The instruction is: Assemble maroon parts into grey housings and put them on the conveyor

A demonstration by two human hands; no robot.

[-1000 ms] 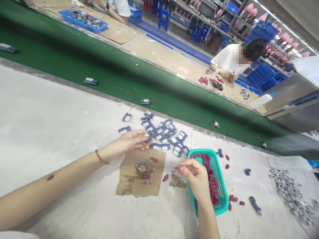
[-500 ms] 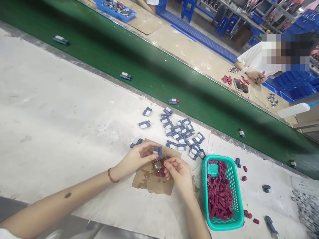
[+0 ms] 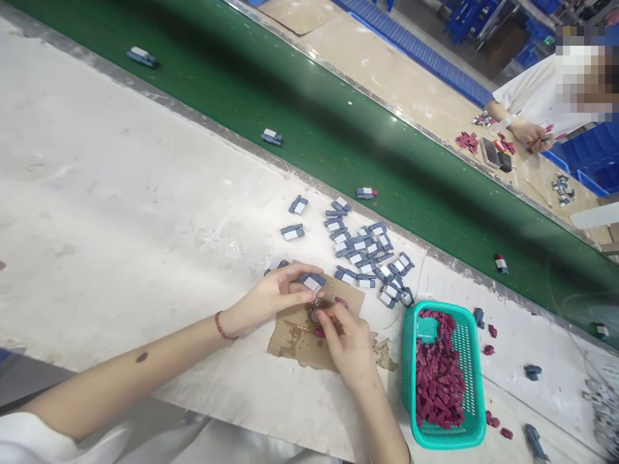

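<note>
My left hand (image 3: 268, 295) holds a blue-grey plastic part (image 3: 313, 281) with a white panel, above a brown cardboard sheet (image 3: 294, 348). Close by on the right, my right hand (image 3: 351, 341) is closed in a pinch near a small round glistening patch (image 3: 316, 316) on the cardboard. The dark red piece seen in its fingers earlier is now hidden by them. Another dark red piece (image 3: 319, 332) lies on the cardboard, partly covered by my fingers. Several similar blue-grey parts (image 3: 360, 243) lie loose beyond my hands.
A green basket (image 3: 410, 393) of dark red pieces (image 3: 440, 380) stands right of my right hand. Beyond the table runs a green conveyor belt (image 3: 203, 90) carrying spaced-out parts. Across it, a person's hands (image 3: 532, 136) work at another bench. Grey pieces (image 3: 602, 406) lie far right.
My right hand has moved left from beside the basket to the cardboard. My left hand has brought the blue-grey part from the pile to above the cardboard. The view has shifted.
</note>
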